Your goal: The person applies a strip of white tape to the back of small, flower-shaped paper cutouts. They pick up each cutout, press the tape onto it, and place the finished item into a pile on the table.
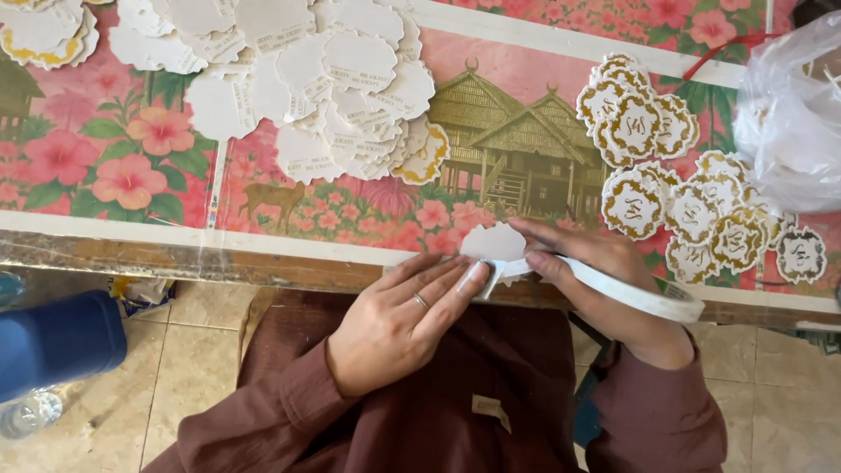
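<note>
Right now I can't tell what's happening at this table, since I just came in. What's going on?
A person sits at the table's edge, pressing a white scalloped paper cutout with the left hand. The right hand wears a roll of white tape round the wrist. Blank cutouts lie piled behind, gold-trimmed ones to the right.

I see a table with a worn wooden front edge, covered by a pink floral cloth printed with hibiscus flowers, a deer and a stilted wooden house. A loose heap of white scalloped paper tags lies face down on it at upper left (a few gold-edged ones sit in the far corner). To the right, gold-patterned scalloped tags lie face up in overlapping clusters, beside a crumpled clear plastic bag.
</note>
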